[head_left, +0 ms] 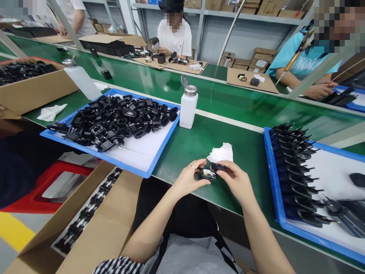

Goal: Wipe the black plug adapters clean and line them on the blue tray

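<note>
My left hand [190, 178] has its thumb and fingers closed around a black plug housing [208, 174], whose open side shows pale and yellow parts within. In my right hand [234, 179] is a black plug cover [219, 167], pinched between thumb and fingers, with what look like pins on its far side. The cover is tilted close against the housing's upper right edge; whether the two touch I cannot tell. Folded white wipes [222, 153] lie on the green bench just beyond my hands.
A blue tray [151, 170] heaped with black plug parts [122, 118] stands left. A white bottle [188, 108] with its lid up is behind it. Another blue tray [273, 175] at right holds rows of black plugs [296, 175]. An open carton [114, 217] stands below left. People sit opposite.
</note>
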Demonstrator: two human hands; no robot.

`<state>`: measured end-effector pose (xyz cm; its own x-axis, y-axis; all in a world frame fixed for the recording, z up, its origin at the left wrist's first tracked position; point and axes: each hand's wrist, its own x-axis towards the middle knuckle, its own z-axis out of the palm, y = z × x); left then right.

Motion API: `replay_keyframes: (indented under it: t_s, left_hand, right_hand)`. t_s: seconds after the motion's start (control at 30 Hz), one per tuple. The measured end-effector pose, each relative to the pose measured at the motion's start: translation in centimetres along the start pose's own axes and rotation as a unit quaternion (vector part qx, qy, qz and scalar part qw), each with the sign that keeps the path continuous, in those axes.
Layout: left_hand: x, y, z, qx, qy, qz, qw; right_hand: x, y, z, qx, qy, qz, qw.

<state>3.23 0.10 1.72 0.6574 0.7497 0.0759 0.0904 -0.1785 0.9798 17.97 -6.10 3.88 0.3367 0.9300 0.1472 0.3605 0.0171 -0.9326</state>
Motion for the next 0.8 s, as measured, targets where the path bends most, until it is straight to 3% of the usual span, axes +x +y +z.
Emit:
replay_keyframes:
  t_s: [0.13,0.37,0.53,0.8]
  left_hand:
    - [-0.1,-0.2,0.0,0.01,0.007,0.017,1.0]
    - [0.0,-0.3,0.1,0.054,0.006,0.063,0.997]
    - [-0.3,-0.1,0.0,0.084,0.011,0.063,0.994]
    - [-0.6,2.3,-1.6,0.233,-0.017,0.079,0.969]
  right_hand:
    - [-0.7,-0.5,0.5,-0.126,-0.009,-0.107,0.986]
    - [-1.2,0.0,1.0,-0.193,-0.01,-0.168,0.967]
    - [-1.3,0.0,1.0,-0.23,-0.01,-0.181,0.956]
    - [-1.0,-0.4,-0.7,-0.295,-0.085,-0.118,0.944]
